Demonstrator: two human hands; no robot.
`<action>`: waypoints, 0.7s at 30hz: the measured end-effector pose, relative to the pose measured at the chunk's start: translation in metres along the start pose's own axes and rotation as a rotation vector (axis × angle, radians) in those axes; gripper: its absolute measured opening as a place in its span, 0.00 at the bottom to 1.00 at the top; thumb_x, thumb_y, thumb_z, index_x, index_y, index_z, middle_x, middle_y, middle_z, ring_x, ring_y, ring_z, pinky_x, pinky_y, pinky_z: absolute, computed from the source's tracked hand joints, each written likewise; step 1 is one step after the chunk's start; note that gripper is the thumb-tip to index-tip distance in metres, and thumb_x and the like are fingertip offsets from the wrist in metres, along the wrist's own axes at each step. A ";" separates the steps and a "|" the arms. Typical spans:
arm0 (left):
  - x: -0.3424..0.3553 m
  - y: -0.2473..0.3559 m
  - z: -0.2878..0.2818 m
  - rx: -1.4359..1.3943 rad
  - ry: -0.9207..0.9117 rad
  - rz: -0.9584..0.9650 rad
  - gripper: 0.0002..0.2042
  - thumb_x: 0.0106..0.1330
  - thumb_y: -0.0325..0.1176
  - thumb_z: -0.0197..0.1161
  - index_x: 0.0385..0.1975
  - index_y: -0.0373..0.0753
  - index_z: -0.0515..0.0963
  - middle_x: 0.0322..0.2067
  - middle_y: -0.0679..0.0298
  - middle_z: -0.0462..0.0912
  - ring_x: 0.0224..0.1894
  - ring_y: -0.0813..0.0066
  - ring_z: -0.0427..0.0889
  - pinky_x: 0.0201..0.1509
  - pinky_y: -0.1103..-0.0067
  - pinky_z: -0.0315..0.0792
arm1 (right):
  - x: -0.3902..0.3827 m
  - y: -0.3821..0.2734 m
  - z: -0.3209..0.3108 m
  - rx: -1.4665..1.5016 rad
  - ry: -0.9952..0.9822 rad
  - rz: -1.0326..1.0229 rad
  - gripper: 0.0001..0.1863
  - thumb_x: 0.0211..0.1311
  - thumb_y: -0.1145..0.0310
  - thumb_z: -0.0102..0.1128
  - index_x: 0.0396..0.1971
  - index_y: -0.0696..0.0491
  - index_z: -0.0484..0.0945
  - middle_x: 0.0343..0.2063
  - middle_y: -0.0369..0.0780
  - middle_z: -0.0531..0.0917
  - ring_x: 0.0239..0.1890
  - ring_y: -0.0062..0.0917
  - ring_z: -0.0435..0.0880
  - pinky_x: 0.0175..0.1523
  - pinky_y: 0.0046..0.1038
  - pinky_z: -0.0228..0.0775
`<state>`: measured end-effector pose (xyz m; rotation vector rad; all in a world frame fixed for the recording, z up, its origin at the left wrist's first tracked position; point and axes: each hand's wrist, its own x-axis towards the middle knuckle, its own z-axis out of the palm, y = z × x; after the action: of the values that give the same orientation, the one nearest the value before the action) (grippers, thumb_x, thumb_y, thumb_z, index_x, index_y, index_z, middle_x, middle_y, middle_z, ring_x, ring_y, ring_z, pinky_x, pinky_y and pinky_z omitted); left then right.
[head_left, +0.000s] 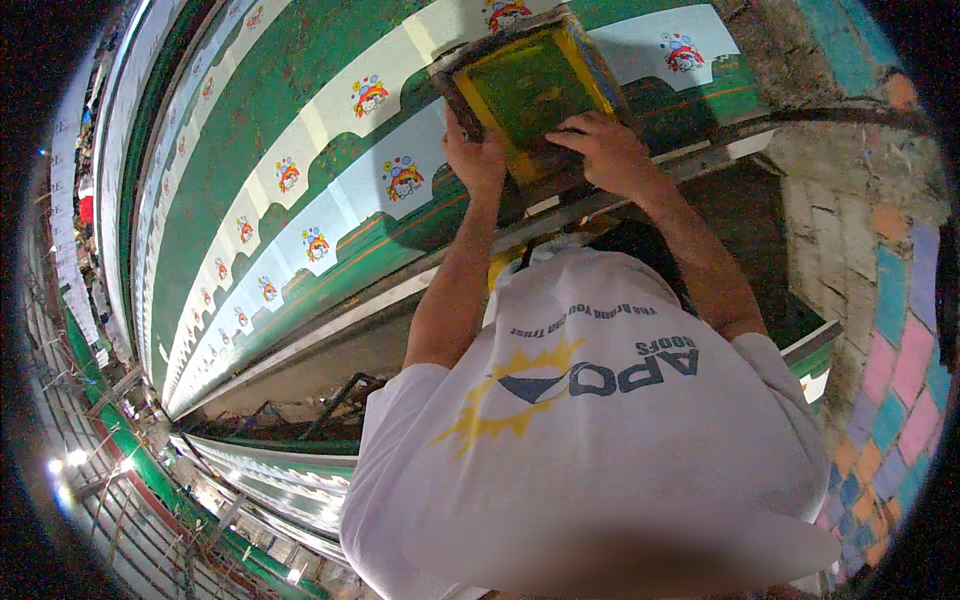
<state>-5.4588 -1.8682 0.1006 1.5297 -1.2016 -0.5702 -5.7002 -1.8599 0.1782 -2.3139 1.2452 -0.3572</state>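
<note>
A screen printing frame (585, 65) with dark edges, yellow borders and green inside lies in front of me over the long green table (330, 40). My left hand (476, 160) grips its left edge with closed fingers. At the near right corner, my right hand (612, 152) bends its fingers over the near edge onto the yellow border; its thumb is hidden. Pale cut pieces line the table in rows. One printed piece (404, 180) with a small colourful figure is left of the frame, and another (683, 55) is to its right.
A rail (400, 275) runs along the table's near edge, with a brown channel below it. Another green table with pale pieces (290, 480) stands at lower left. Stone paving (830, 220) and coloured tiles (905, 350) lie at right. Lamps (75, 458) shine at far left.
</note>
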 end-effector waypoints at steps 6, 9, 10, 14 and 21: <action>0.006 0.001 -0.003 -0.026 -0.061 -0.102 0.36 0.61 0.17 0.66 0.73 0.27 0.67 0.60 0.48 0.82 0.65 0.62 0.80 0.70 0.69 0.73 | 0.009 0.006 -0.001 -0.053 -0.062 -0.066 0.31 0.52 0.80 0.64 0.60 0.47 0.85 0.54 0.39 0.84 0.59 0.39 0.82 0.65 0.41 0.77; 0.005 0.006 -0.001 -0.187 -0.066 -0.076 0.35 0.61 0.14 0.64 0.73 0.27 0.66 0.63 0.51 0.81 0.65 0.64 0.80 0.71 0.69 0.73 | 0.012 0.007 -0.003 -0.055 -0.026 -0.099 0.29 0.52 0.79 0.65 0.58 0.48 0.86 0.52 0.39 0.84 0.58 0.39 0.83 0.63 0.42 0.78; 0.004 0.008 0.000 -0.226 -0.057 -0.111 0.35 0.61 0.13 0.63 0.73 0.27 0.66 0.63 0.52 0.80 0.65 0.64 0.80 0.71 0.68 0.73 | 0.013 0.006 -0.004 -0.046 -0.010 -0.104 0.29 0.52 0.79 0.66 0.58 0.48 0.87 0.51 0.39 0.85 0.57 0.39 0.83 0.63 0.42 0.79; 0.005 0.012 -0.001 -0.118 -0.074 -0.106 0.36 0.61 0.11 0.61 0.74 0.27 0.65 0.64 0.55 0.81 0.64 0.64 0.81 0.71 0.68 0.73 | 0.023 0.005 -0.011 0.016 -0.102 -0.048 0.26 0.54 0.77 0.66 0.57 0.49 0.87 0.49 0.40 0.86 0.56 0.39 0.84 0.62 0.42 0.79; 0.005 0.001 -0.007 -0.181 -0.099 -0.086 0.39 0.57 0.13 0.61 0.75 0.28 0.65 0.64 0.52 0.81 0.64 0.62 0.82 0.71 0.67 0.73 | 0.010 0.009 -0.008 -0.013 -0.078 -0.077 0.27 0.54 0.77 0.68 0.57 0.48 0.87 0.52 0.39 0.85 0.56 0.40 0.84 0.63 0.41 0.79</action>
<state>-5.4508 -1.8697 0.1049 1.4179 -1.1303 -0.7977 -5.7045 -1.8749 0.1803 -2.3678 1.1268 -0.2829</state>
